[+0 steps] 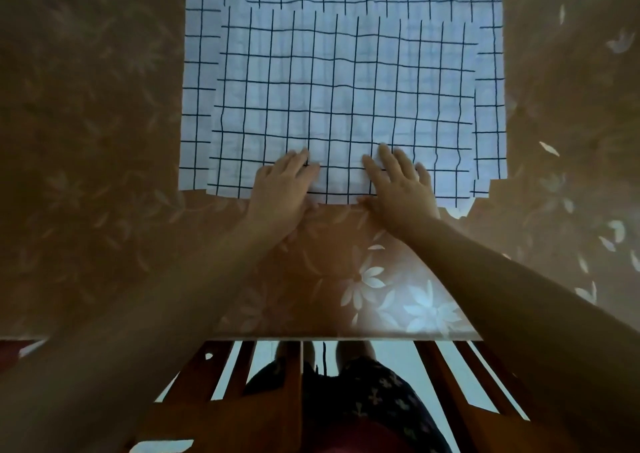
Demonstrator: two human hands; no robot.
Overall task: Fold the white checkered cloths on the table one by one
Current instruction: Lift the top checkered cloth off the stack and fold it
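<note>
since our left hand [282, 182] and right hand [398, 182] press flat, straight-fingered, we likely smooth the cloth [346, 89] for folding.

- L hand [282, 184]: palm down, flat on near edge of top checkered cloth [346, 82], just left of cloth's mid. Fingers [299, 158] fairly straight, close together, pointing twd cloth's far edge.
- R hand [398, 184]: palm down on same near edge, just right of mid. Fingers straight, spread a bit.
- Hands near each other, not touching; strip of cloth shows btw them.
- Thumbs sit at cloth's near hem; too blurred to tell if tucked under.
- L forearm [156, 297]: bare, comes in from near-left of cloth.
- R forearm [502, 279]: bare, from near-right. Both arms stretched fwd, converging at cloth's near edge.
</note>
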